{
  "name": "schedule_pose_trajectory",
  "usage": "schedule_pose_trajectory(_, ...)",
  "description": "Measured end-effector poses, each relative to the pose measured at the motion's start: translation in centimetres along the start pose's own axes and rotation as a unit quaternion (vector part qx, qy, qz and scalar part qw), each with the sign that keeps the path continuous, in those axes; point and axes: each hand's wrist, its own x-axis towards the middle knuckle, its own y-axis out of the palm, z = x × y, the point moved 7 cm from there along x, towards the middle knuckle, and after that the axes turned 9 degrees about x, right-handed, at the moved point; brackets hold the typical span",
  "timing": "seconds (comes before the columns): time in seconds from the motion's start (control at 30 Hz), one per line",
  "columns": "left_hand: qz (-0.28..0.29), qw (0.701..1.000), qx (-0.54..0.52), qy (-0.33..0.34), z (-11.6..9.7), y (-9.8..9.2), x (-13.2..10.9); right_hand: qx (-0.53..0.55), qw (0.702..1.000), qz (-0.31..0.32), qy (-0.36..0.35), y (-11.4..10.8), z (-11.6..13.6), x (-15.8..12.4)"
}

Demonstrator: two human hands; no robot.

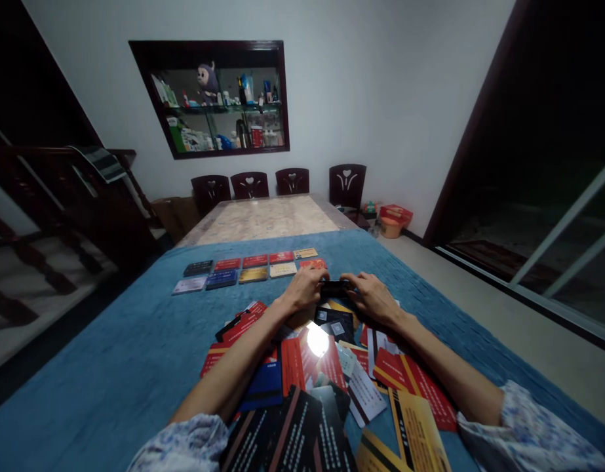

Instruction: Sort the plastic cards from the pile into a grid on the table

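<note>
Between my two hands, just beyond the loose pile, some black cards (334, 287) are held edge-on; how many I cannot tell. My left hand (305, 290) pinches their left end, and my right hand (373, 296) pinches the right end. Under and in front of my arms spreads a loose heap of plastic cards, among them a blue card (263, 385), red cards (425, 383), gold cards (420, 426) and black striped cards (302, 429). Farther off lie two rows of neat card stacks, including a dark stack (198, 267), a blue stack (221, 278) and a gold stack (253, 275).
A blue cloth (125, 354) covers the near part of the table, with the marbled tabletop (263, 216) beyond. Several dark chairs (348, 185) stand at the far end. Bright glare falls on the pile. An orange bucket (390, 227) is on the floor at right.
</note>
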Motion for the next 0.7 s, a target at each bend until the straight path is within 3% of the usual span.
schedule_pose_trajectory(0.2,0.009,1.000,0.008,0.022,-1.08,-0.17,-0.19,0.003,1.000,0.006,-0.002,0.88,-0.48,-0.06)
schedule_pose_trajectory(0.7,0.040,0.997,0.058,0.008,-0.94,0.60,-0.54,-0.017,1.000,0.002,-0.008,0.95,-0.37,-0.15)
